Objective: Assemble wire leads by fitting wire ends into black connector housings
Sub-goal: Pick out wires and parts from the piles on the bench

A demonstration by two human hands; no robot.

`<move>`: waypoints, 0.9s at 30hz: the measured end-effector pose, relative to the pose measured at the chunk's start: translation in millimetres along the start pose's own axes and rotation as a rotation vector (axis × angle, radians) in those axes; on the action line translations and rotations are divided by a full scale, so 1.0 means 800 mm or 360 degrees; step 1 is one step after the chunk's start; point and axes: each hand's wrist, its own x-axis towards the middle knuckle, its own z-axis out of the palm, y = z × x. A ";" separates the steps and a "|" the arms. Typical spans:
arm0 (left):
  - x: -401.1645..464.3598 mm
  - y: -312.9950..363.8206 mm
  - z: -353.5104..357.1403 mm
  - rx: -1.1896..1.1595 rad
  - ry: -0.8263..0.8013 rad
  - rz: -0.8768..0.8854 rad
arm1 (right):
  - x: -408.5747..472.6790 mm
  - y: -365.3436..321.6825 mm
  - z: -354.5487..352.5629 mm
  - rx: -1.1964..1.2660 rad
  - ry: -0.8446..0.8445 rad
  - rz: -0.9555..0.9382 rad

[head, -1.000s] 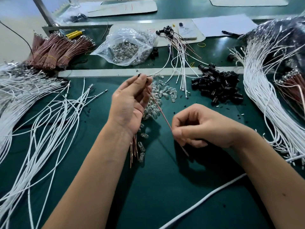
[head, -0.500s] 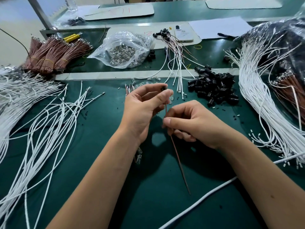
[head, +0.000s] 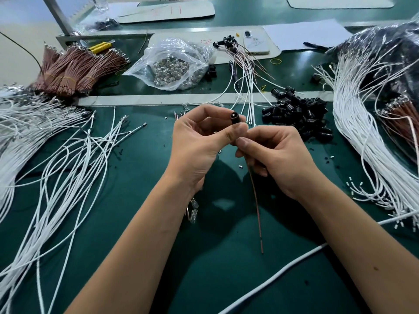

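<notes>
My left hand [head: 199, 141] pinches a small black connector housing [head: 234, 117] between thumb and fingers, its open end facing the camera. My right hand [head: 274, 155] sits just right of it, thumb tip against the left thumb, pinching a thin brown wire [head: 256, 200] right below the housing. The wire hangs down toward me over the green mat. Whether its upper end sits inside the housing is hidden by my fingers. A pile of black housings [head: 299, 114] lies behind my right hand.
Loose white wires [head: 68, 159] spread at left, a thick white wire bundle [head: 367, 132] at right. Brown wire bundles [head: 74, 69] and a clear bag of small parts [head: 174, 64] lie beyond a metal strip. Finished leads [head: 244, 71] and a phone [head: 256, 43] lie behind; a white cable [head: 283, 270] crosses near me.
My hands came together and rose slightly. The brown wire swung from a slant to hanging down from my right hand. The black housing now shows in my left fingertips.
</notes>
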 end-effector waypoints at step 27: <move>0.002 0.001 -0.004 -0.0027 0.0004 -0.0477 | -0.001 -0.008 0.000 0.0159 0.0019 0.0058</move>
